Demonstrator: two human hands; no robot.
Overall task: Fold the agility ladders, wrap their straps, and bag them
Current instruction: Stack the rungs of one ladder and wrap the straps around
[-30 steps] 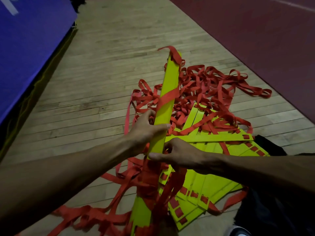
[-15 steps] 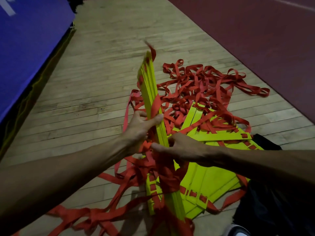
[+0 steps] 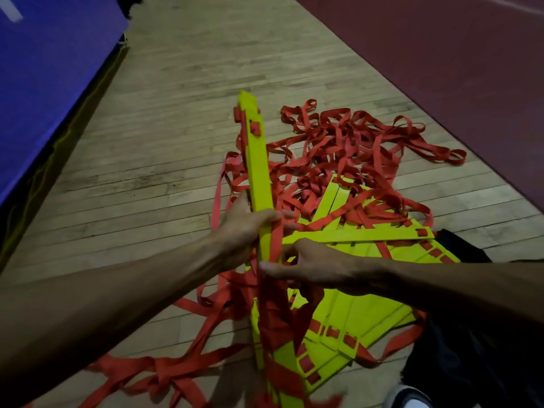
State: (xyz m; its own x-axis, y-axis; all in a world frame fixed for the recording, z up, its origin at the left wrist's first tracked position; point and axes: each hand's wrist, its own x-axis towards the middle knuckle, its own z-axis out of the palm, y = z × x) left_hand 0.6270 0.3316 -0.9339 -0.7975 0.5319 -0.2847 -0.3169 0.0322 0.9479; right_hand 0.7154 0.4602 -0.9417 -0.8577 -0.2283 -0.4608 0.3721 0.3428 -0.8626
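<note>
A stacked bundle of yellow ladder rungs stands nearly upright in front of me, red strap wound around its lower part. My left hand grips the bundle at mid-height, thumb across its front. Just below, my right hand pinches a red strap that runs up along the bundle. More yellow rungs lie fanned out on the floor to the right, under a tangle of loose red straps.
The wooden floor stretches ahead. A blue mat borders it on the left and a dark red floor area on the right. Loose straps trail over the floor at lower left. A black bag or garment lies at right.
The rung bundle has swung and turned in my hands, its top now leaning left with the flat face toward me. My right hand has shifted to pinch the strap beside it.
</note>
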